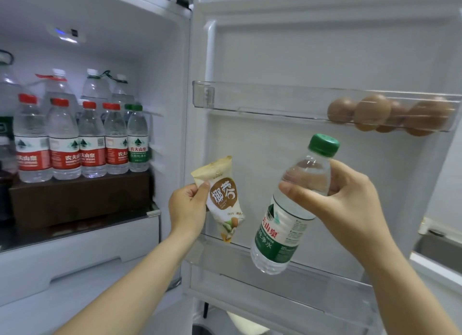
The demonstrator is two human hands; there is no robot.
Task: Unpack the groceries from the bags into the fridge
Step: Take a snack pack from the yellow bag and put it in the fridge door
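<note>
The fridge stands open, its door (287, 54) swung to the right. My left hand (187, 206) pinches a cream and brown snack packet (223, 199) by its upper edge, in front of the door's hinge side. My right hand (347, 202) grips a green-capped water bottle (287, 224) around its upper body, tilted with the cap up and to the right. The bottle hangs just above the lower door shelf (310, 272).
Several red-capped and green-capped water bottles (85, 139) stand on a dark box (80, 197) inside the fridge at left. Brown eggs (390, 114) lie in the clear upper door shelf (250, 99). A white drawer (82, 254) sits below the box.
</note>
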